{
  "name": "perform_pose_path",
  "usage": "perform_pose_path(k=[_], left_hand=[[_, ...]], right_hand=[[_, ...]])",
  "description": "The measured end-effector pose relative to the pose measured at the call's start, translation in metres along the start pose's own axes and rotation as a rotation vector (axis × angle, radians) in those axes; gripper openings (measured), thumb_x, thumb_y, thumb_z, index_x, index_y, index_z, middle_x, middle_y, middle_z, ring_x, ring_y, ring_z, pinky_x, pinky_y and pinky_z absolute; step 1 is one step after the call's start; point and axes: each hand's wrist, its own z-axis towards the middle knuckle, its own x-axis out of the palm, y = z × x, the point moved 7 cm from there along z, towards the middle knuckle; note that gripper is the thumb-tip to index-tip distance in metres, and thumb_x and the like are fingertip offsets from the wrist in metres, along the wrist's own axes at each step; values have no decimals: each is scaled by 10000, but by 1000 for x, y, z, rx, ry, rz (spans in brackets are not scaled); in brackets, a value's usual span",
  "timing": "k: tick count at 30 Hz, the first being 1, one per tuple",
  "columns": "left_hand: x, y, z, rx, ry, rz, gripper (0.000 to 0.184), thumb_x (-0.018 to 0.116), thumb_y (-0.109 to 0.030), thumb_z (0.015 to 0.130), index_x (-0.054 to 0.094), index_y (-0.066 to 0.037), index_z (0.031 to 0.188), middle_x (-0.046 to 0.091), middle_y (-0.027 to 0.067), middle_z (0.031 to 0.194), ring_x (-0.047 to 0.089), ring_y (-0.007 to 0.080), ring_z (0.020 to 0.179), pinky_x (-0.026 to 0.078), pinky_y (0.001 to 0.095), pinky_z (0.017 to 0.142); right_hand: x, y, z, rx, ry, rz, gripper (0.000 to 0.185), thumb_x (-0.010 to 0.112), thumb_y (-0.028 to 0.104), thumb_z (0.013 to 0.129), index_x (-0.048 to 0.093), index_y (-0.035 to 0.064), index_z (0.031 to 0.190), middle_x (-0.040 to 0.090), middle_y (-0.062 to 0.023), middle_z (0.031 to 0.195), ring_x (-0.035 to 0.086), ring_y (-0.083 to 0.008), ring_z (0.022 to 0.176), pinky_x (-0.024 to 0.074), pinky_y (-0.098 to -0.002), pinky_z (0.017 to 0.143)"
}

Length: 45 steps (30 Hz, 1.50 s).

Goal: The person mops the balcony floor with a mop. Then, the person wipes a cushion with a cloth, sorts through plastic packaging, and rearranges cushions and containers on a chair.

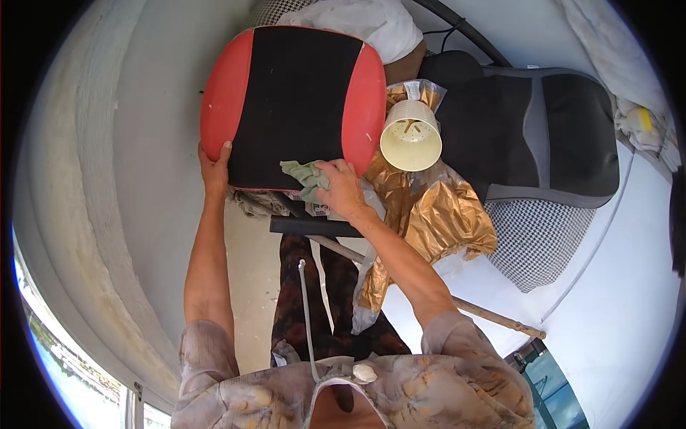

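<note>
A padded chair seat (pixel 300 93), black in the middle with red sides, faces me in the upper centre. My left hand (pixel 216 168) grips its lower left edge, thumb on the red side and the other fingers hidden behind. Near the lower right edge, my right hand (pixel 343 187) holds a crumpled green cloth (pixel 306 174) against the black fabric. Beneath the seat, part of a dark frame with a black bar (pixel 314 227) shows.
Right of the seat, a cream perforated pot (pixel 411 136) lies on a gold foil bag (pixel 450 214). Farther right is a black and grey seat cushion (pixel 514 136) over houndstooth fabric (pixel 539 239). A wooden stick (pixel 500 321) lies below. White cloth (pixel 364 25) sits behind.
</note>
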Motion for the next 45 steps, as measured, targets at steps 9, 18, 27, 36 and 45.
perform_pose_path(k=[9,18,27,36,45], left_hand=[[1,4,3,24,-3,6,896,760,-407,828,303,-13,1490,468,215,1408,468,300,1297,352,367,1097],[5,2,-4,-107,26,-24,881,692,-437,870,235,-59,1521,428,209,1447,431,311,1332,346,383,1112],[0,-8,-26,-363,167,-775,697,274,-556,1033,174,-119,1566,276,54,1593,281,238,1453,255,416,1177],[3,15,-38,-154,21,-669,822,678,-87,900,193,-86,1563,359,129,1543,415,236,1359,329,329,1127],[-6,55,-46,-281,-141,-1014,1163,629,44,741,-183,-160,1549,370,200,1493,406,274,1340,373,404,1093]], right_hand=[[-88,-6,109,100,-461,-342,694,724,70,753,382,-30,1349,475,-258,1186,469,-428,1090,421,-501,943],[48,43,16,23,23,-71,689,756,73,723,458,65,1344,501,-208,1219,491,-407,1132,471,-457,948],[-9,171,153,-343,-349,130,639,751,48,729,523,126,1321,508,-173,1269,499,-397,1127,491,-458,936],[20,267,252,-570,-391,-508,398,682,105,782,639,135,1176,588,-130,1189,544,-355,1094,481,-460,869],[184,274,172,-858,505,-1150,295,672,255,821,738,182,1099,686,-28,1123,583,-273,1110,429,-518,801]])
